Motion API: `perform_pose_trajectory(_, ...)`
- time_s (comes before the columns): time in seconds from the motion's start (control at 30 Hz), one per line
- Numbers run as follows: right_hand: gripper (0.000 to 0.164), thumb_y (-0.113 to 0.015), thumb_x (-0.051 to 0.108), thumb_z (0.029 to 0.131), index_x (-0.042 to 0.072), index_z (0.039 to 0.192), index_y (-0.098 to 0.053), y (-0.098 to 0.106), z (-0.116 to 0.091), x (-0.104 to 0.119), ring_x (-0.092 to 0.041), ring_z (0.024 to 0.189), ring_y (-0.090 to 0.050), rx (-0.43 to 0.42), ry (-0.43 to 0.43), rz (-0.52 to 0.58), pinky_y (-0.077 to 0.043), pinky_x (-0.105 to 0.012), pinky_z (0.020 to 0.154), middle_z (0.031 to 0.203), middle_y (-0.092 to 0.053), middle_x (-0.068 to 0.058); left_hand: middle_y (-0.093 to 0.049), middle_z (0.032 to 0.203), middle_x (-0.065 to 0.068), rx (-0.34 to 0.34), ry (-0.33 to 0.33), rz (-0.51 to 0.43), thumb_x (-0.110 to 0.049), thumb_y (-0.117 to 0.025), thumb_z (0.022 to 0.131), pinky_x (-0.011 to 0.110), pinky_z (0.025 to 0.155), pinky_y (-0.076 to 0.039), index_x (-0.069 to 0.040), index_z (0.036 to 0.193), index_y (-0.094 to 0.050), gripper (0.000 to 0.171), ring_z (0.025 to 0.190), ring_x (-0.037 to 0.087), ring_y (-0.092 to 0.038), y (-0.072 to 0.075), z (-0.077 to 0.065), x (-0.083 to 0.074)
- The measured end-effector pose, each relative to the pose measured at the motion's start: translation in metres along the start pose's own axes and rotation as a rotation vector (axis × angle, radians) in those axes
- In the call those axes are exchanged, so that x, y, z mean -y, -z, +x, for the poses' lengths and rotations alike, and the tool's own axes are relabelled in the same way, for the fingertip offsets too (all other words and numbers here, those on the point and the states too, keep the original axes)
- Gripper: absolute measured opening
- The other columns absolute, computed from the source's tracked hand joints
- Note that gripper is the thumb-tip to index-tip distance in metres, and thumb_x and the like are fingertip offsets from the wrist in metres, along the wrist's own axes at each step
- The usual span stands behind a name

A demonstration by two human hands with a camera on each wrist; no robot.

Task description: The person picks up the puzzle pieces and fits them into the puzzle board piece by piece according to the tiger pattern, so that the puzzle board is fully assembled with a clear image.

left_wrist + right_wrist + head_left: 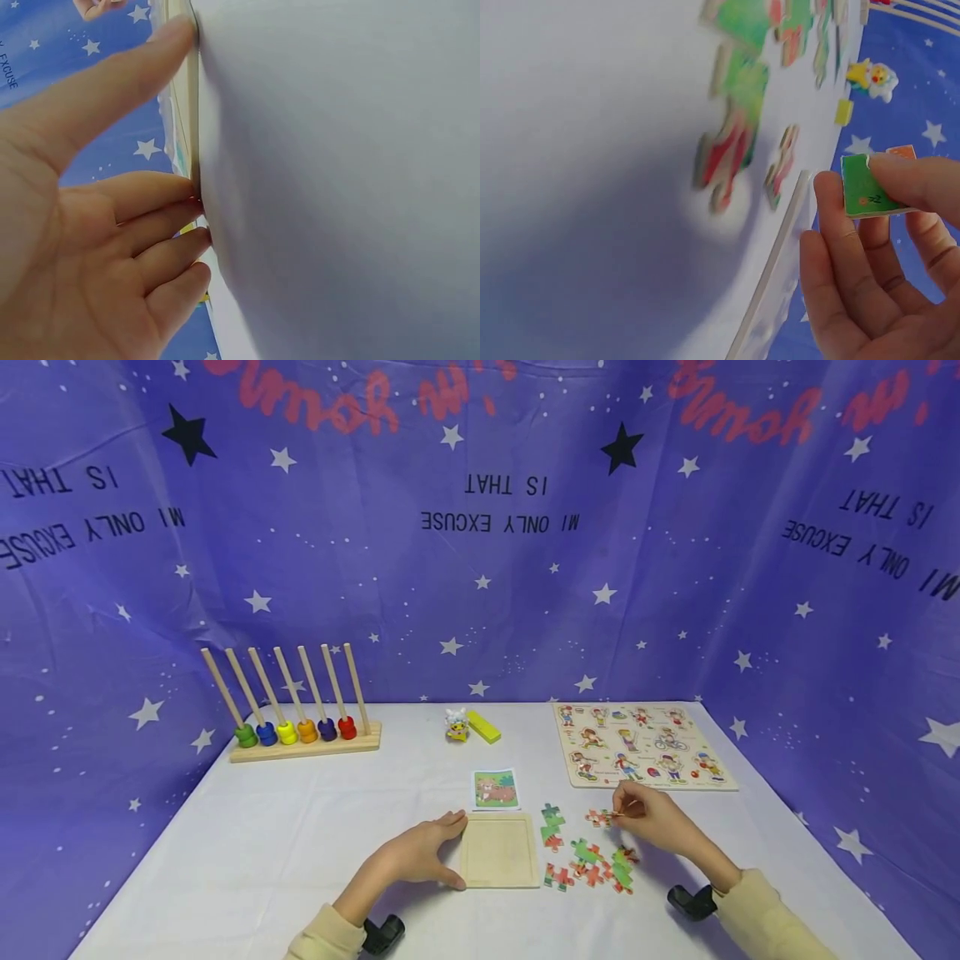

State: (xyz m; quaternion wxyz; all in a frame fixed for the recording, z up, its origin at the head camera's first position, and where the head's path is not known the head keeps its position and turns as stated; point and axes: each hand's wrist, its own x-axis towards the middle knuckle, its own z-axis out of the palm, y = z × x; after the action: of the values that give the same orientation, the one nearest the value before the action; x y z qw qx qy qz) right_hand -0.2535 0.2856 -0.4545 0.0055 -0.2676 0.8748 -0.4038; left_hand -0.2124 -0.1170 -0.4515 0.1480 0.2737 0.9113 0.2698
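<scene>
Left hand point(420, 852), lower centre: fingers point(174, 256) spread, touching left edge of tray point(499, 852) | Right hand point(656, 818), lower right: fingers pinching puzzle piece point(860, 184)

the right thumb point(921, 181) partly hides the green puzzle piece point(858, 190).

Surface point(337, 802): white, with its things mostly toward the middle and far edge.
Peg stand point(303, 749): far left, wooden, its upright rods rising from a long base.
Figurine point(456, 727): far middle, standing just beside the yellow block point(484, 727).
Puzzle board point(641, 747): far right, lying flat — printed with small figures.
Picture card point(496, 788): just beyond the tray.
Tray point(498, 852): shallow, square, pale wood.
Puzzle pieces point(587, 851): right of the tray — loosely scattered, some overlapping.
</scene>
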Motion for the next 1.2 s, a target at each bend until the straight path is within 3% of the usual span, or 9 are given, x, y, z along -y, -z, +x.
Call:
perform_pose_trajectory(0.5,0.009,-0.071,0.009,0.087,0.014,0.090,-0.065,-0.022,0.018,0.028,-0.014,0.084,-0.068,0.031,0.030,0.033,-0.056,-0.027,0.074,0.093,-0.071,0.001,-0.031,0.153,0.019,-0.004,0.008,0.014,-0.038,-0.083,0.072,0.050,0.111,-0.027,0.008,0.143,-0.037,0.096,0.140,0.037,-0.029,-0.001,-0.003,0.001)
perform_pose_trajectory(0.77,0.005,-0.071,0.013,0.089,0.016,0.092,-0.068,-0.038,0.030,0.029,-0.013,0.084,-0.068,0.047,0.043,0.076,-0.057,-0.027,0.074,0.093,-0.070,0.003,-0.030,0.153,0.018,-0.003,0.009,0.013,-0.038,-0.083,0.072,0.050,0.112,-0.027,0.007,0.143,-0.037,0.096,0.140,0.037,-0.029,-0.001,-0.003,0.001)
perform_pose_trajectory(1.2,0.016,-0.067,0.015,0.091,0.013,0.106,-0.073,-0.059,0.049,0.044,-0.018,0.084,-0.067,0.074,0.068,0.075,-0.055,-0.027,0.069,0.098,-0.070,-0.001,-0.032,0.153,0.018,-0.009,-0.003,0.037,-0.040,-0.082,0.072,0.049,0.111,-0.028,0.006,0.144,-0.038,0.096,0.140,0.036,-0.030,-0.002,0.000,0.002)
